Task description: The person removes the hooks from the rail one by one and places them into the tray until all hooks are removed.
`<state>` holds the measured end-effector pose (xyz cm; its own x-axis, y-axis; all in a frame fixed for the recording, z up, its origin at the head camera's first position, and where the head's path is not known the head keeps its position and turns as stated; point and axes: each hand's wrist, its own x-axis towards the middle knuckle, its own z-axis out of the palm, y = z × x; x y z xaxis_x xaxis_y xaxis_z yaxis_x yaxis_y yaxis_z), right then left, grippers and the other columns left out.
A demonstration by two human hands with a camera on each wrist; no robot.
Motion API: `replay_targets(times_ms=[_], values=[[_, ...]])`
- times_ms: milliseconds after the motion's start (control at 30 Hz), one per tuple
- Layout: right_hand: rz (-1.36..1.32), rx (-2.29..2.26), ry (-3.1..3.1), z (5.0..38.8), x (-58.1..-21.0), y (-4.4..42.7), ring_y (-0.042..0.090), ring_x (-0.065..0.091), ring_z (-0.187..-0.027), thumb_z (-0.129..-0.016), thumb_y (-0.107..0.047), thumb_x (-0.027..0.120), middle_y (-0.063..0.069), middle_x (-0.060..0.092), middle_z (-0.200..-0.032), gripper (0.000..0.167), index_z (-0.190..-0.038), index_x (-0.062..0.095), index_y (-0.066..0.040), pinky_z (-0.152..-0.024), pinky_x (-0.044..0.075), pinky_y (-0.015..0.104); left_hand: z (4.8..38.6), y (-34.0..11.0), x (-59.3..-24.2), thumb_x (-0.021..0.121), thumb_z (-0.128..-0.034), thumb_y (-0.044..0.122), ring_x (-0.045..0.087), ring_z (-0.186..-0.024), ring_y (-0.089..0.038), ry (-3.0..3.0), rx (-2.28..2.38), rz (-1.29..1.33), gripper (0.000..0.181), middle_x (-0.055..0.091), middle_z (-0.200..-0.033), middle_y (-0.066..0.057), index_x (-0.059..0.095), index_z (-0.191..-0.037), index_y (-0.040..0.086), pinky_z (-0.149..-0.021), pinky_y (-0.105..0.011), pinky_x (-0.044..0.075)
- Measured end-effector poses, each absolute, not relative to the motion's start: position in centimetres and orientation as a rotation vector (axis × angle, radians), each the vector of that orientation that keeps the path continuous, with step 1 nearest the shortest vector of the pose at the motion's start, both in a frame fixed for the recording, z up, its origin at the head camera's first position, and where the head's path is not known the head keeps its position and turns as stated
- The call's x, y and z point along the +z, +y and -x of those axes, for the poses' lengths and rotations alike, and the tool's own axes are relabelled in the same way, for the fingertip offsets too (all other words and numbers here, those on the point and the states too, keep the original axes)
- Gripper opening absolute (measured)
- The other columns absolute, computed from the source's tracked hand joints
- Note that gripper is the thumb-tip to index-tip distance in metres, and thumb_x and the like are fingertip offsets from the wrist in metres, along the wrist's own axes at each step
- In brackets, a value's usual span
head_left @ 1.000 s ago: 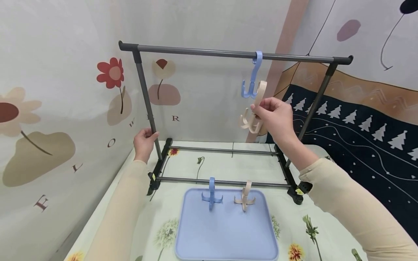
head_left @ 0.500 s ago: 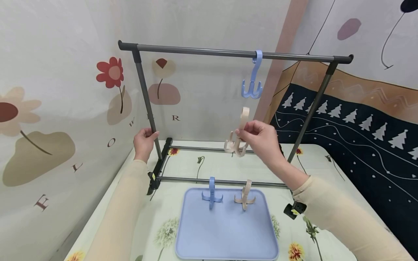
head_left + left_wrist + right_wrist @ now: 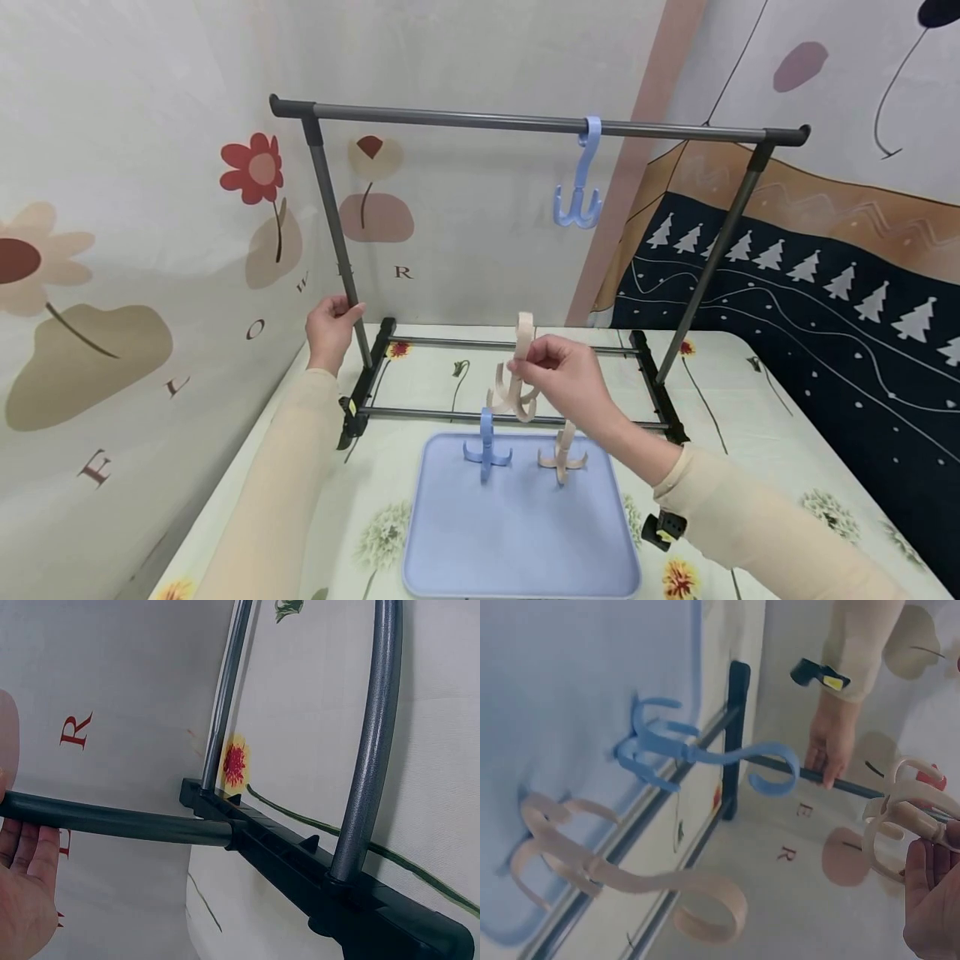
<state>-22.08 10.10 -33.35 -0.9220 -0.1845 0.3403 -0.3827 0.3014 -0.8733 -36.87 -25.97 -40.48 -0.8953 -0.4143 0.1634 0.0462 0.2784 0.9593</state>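
My right hand (image 3: 566,379) pinches a beige multi-prong hanging hook (image 3: 523,335), held roughly upright over the back of the blue tray (image 3: 517,542). Its prongs (image 3: 907,814) point toward the lower part, beside my fingers in the right wrist view. At the left, my left hand (image 3: 330,333) grips the side post (image 3: 330,208) of a dark metal rack, thumb in front and fingers behind. A blue hook (image 3: 581,179) hangs from the rack's top bar (image 3: 450,118). On the tray stand another blue hook (image 3: 487,454) and a second beige hook (image 3: 561,460).
Two low crossbars (image 3: 420,414) join the rack's black feet (image 3: 367,379) behind the tray. A right side post (image 3: 712,267) rises opposite. A flower-printed cloth (image 3: 750,500) covers the table, and patterned wall hangings (image 3: 480,217) stand behind and at both sides.
My right hand has carried the beige hook down and to the left, from beside the hanging blue hook to low over the tray's back edge. My left hand stays on the post.
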Motion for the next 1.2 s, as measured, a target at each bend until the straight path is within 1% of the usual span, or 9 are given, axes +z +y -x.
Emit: replay_targets(times_ms=[133, 233, 467, 600, 800, 967, 1200], values=[[-0.541, 1.716, -2.418, 21.4, -34.5, 9.6, 0.024, 0.065, -0.076, -0.088, -0.015, 0.077, 0.002, 0.071, -0.08, 0.008, -0.086, 0.071, -0.009, -0.065, 0.052, 0.027, 36.8, -26.0, -40.4, 0.067, -0.0962, 0.031, 0.055, -0.113, -0.022, -2.176, -1.649, -0.331, 0.04, 0.061, -0.12, -0.009, 0.059, -0.126, 0.006, -0.103, -0.04, 0.041], [-0.526, 1.745, -2.433, 20.9, -35.4, 9.2, 0.023, 0.066, -0.076, -0.087, -0.015, 0.077, 0.002, 0.071, -0.079, 0.009, -0.085, 0.071, -0.009, -0.065, 0.052, 0.026, 36.8, -26.0, -40.4, 0.067, -0.0961, 0.032, 0.055, -0.114, -0.022, -2.177, -1.652, -0.333, 0.041, 0.061, -0.121, -0.009, 0.059, -0.127, 0.006, -0.104, -0.04, 0.041], [-0.511, 1.8, -2.479, 19.7, -37.9, 8.3, 0.019, 0.066, -0.073, -0.086, -0.013, 0.078, 0.0, 0.071, -0.079, 0.008, -0.084, 0.071, -0.01, -0.065, 0.053, 0.026, 36.9, -26.0, -40.5, 0.067, -0.0959, 0.032, 0.055, -0.114, -0.021, -2.173, -1.654, -0.333, 0.041, 0.061, -0.121, -0.009, 0.059, -0.127, 0.006, -0.104, -0.04, 0.041], [-0.533, 1.792, -2.503, 19.0, -39.2, 7.8, 0.017, 0.065, -0.07, -0.086, -0.012, 0.078, -0.002, 0.07, -0.077, 0.008, -0.082, 0.07, -0.01, -0.06, 0.05, 0.024, 36.9, -26.0, -40.4, 0.067, -0.0958, 0.032, 0.055, -0.114, -0.021, -2.17, -1.652, -0.33, 0.041, 0.062, -0.121, -0.009, 0.059, -0.126, 0.006, -0.104, -0.04, 0.04], [-0.57, 1.72, -2.568, 17.9, -40.9, 7.1, 0.01, 0.063, -0.068, -0.087, -0.014, 0.077, -0.006, 0.069, -0.074, 0.01, -0.081, 0.069, -0.012, -0.057, 0.049, 0.022, 36.8, -26.0, -40.3, 0.067, -0.096, 0.031, 0.055, -0.111, -0.021, -2.17, -1.638, -0.327, 0.039, 0.062, -0.119, -0.009, 0.06, -0.125, 0.006, -0.103, -0.04, 0.041], [-0.589, 1.658, -2.609, 17.2, -42.6, 6.6, 0.007, 0.063, -0.068, -0.086, -0.012, 0.077, -0.007, 0.069, -0.075, 0.011, -0.08, 0.068, -0.012, -0.056, 0.051, 0.022, 36.8, -26.0, -40.4, 0.067, -0.0961, 0.031, 0.055, -0.11, -0.021, -2.171, -1.638, -0.326, 0.039, 0.062, -0.118, -0.009, 0.06, -0.124, 0.006, -0.102, -0.039, 0.042], [-0.602, 1.664, -2.587, 17.0, -45.2, 6.0, 0.005, 0.063, -0.068, -0.084, -0.011, 0.079, -0.004, 0.071, -0.077, 0.012, -0.079, 0.068, -0.01, -0.059, 0.052, 0.022, 36.7, -25.9, -40.4, 0.067, -0.0959, 0.032, 0.055, -0.111, -0.021, -2.169, -1.645, -0.328, 0.039, 0.062, -0.118, -0.009, 0.06, -0.124, 0.006, -0.103, -0.04, 0.041]])
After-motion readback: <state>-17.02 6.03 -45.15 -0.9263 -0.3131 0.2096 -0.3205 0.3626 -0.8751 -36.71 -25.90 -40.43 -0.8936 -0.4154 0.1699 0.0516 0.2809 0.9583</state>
